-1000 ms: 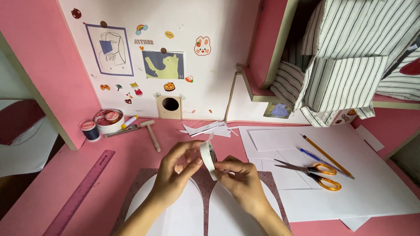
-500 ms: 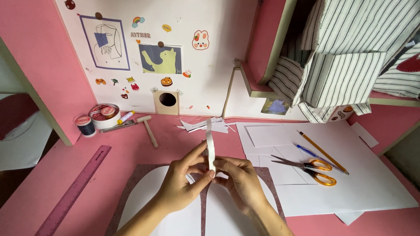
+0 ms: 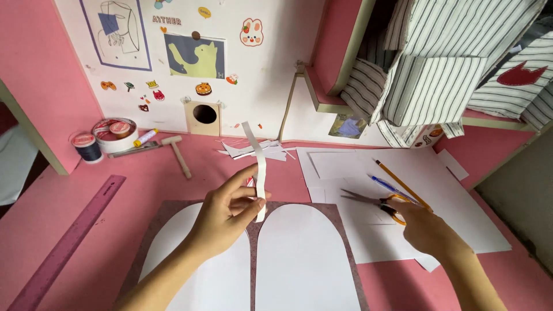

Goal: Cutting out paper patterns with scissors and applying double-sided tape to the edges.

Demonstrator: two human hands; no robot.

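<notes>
A: Logging bkgd first. White wall panel [image 3: 271, 86] is carrying posters: blue-framed sketch [image 3: 115, 31] top left, navy rect w/ yellow-green cat shape [image 3: 194, 56] beside it; small stickers scattering below.

B: Desk? Two white arch-shaped sheets [image 3: 305, 259] are lying on glittery mat [image 3: 251, 253].

A: Left hand [image 3: 227, 216] is pinching thin white paper strip [image 3: 259, 167], fingers closing narrow on it; strip is standing upright, curling, above the mat.

B: Right hand [image 3: 423, 230] is touching orange-handled scissors [image 3: 377, 203] on white paper; finger spread, can't tell.
</notes>
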